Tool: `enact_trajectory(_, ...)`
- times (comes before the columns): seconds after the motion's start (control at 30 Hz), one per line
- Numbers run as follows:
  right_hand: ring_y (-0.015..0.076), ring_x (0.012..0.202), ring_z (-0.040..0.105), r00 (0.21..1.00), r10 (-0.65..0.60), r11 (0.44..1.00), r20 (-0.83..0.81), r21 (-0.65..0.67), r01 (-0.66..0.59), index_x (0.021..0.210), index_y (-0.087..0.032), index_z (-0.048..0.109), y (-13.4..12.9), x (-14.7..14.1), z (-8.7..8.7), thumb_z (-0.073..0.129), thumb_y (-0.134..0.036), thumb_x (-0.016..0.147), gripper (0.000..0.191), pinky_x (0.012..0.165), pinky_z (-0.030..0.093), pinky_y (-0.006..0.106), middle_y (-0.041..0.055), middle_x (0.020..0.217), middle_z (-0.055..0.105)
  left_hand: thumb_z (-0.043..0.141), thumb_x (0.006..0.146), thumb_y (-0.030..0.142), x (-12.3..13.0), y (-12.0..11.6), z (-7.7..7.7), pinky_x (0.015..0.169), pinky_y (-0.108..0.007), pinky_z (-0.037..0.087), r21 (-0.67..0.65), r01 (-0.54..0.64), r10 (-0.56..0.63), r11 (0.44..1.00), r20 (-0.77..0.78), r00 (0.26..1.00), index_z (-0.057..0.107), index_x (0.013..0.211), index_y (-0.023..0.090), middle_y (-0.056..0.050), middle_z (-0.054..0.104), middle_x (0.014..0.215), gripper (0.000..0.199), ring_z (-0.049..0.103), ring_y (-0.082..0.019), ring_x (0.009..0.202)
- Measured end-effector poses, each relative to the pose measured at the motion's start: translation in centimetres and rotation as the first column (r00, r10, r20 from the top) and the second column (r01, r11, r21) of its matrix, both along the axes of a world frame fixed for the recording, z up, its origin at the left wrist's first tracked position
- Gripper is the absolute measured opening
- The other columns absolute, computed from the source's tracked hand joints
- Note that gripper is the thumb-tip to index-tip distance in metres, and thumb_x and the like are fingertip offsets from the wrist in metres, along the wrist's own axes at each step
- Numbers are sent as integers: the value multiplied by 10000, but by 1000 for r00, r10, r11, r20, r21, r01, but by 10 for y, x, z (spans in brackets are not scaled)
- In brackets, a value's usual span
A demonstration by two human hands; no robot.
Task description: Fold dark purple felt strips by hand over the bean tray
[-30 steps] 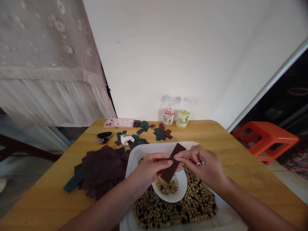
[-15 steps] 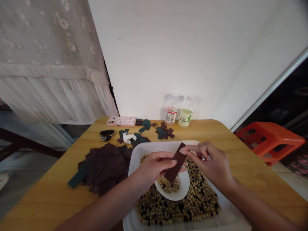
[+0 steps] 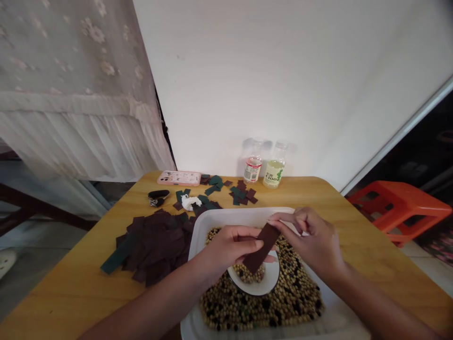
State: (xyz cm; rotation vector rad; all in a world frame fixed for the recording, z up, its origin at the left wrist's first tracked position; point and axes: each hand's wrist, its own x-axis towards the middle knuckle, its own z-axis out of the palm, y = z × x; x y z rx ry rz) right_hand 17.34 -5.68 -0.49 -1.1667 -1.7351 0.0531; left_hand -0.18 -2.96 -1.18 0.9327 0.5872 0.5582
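Head view. Left hand (image 3: 226,246) is clenched on a dark maroon strip (image 3: 261,248), thumb on its face, fingers behind. Strip is tilted, held above a white bowl (image 3: 272,279), lower end over the bowl's mouth. Right hand (image 3: 311,240) is beside it, fingers curled, fingertips (image 3: 273,218) at the strip's top end; can't tell if they're gripping or only touching.

Bowl sits in mixed soybeans and black beans (image 3: 293,298) and has some beans inside. These fill a white rectangular tray (image 3: 240,215).

Left of tray on the wooden table (image 3: 67,288): heap of maroon squares (image 3: 155,248) with a dark green strip (image 3: 117,255) along its edge. Further back: scattered green and maroon pieces (image 3: 238,194), crumpled white tissue (image 3: 189,202), small black object (image 3: 157,194), pink-cased phone (image 3: 179,178), two plastic bottles (image 3: 252,170) (image 3: 274,173). Orange plastic stool (image 3: 399,208) right of table, lace curtain (image 3: 71,94) left.
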Motion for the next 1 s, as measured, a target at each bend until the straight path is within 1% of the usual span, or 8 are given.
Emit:
enact_trajectory(0.13, 168, 654, 675, 993, 110, 994, 46, -19, -109, 612, -230, 251, 1, 0, 0, 594, -174, 778, 385, 436, 428, 195, -32, 564, 588, 668, 661, 248, 0, -1, 1, 834, -404, 446, 1, -10, 10, 1000, -17, 1000, 673, 893, 152, -76, 677, 857, 251, 642, -204, 800)
enact_trajectory(0.27, 189, 693, 680, 999, -13, 1000, -34, -10, 13, 612, -234, 257, 1, 0, 0, 594, -178, 777, 380, 427, 424, 195, -49, 503, 523, 648, 681, 260, 0, -2, 3, 848, -416, 432, 16, 21, -21, 1000, -28, 999, 663, 939, 154, -81, 674, 867, 280, 640, -206, 806)
enact_trajectory(0.3, 186, 690, 680, 999, -6, 1000, -39, -12, 5, 615, -234, 258, 0, -1, 0, 592, -176, 778, 376, 424, 421, 192, -53, 497, 513, 646, 683, 256, 0, -2, 3, 848, -415, 432, 15, 24, -23, 1000, -21, 1000, 663, 940, 157, -80, 675, 873, 276, 641, -202, 800)
enact_trajectory(0.37, 168, 661, 675, 997, 80, 996, -7, -26, -80, 620, -232, 257, -2, -2, 0, 592, -181, 780, 374, 433, 428, 192, -49, 525, 538, 648, 683, 248, 0, -2, 3, 836, -405, 442, 9, 17, -17, 1000, 0, 1000, 668, 924, 166, -74, 678, 881, 256, 642, -194, 792)
enact_trajectory(0.43, 157, 628, 668, 994, 106, 994, 15, -22, -106, 620, -231, 252, -3, -2, 0, 591, -188, 781, 378, 435, 430, 197, -41, 556, 578, 659, 672, 251, 0, -2, 2, 813, -388, 458, -1, 3, -3, 1000, 2, 1000, 672, 911, 168, -71, 682, 874, 254, 646, -190, 774)
enact_trajectory(0.6, 174, 632, 672, 996, -89, 996, -20, 1, 90, 616, -233, 258, 2, 2, 1, 613, -203, 763, 385, 423, 417, 210, -30, 563, 619, 676, 650, 274, 0, -2, 5, 824, -375, 451, -3, -6, 6, 1000, -25, 1000, 658, 950, 131, -97, 680, 884, 333, 646, -203, 788)
enact_trajectory(0.8, 151, 563, 641, 1000, 3, 998, 22, -60, -2, 647, -235, 299, 3, 2, 1, 611, -218, 763, 333, 437, 418, 236, -6, 660, 671, 661, 663, 269, 1, -2, 5, 793, -361, 465, 9, -1, 2, 1000, -52, 999, 666, 920, 146, -92, 681, 883, 285, 651, -198, 775)
enact_trajectory(1.0, 145, 617, 638, 997, 74, 985, -25, -154, -77, 721, -239, 336, 4, 1, 0, 600, -248, 767, 268, 454, 431, 239, 6, 742, 691, 643, 681, 249, 0, -3, 4, 769, -348, 476, 5, -6, 7, 1000, -55, 998, 663, 927, 160, -85, 683, 882, 263, 656, -197, 768)
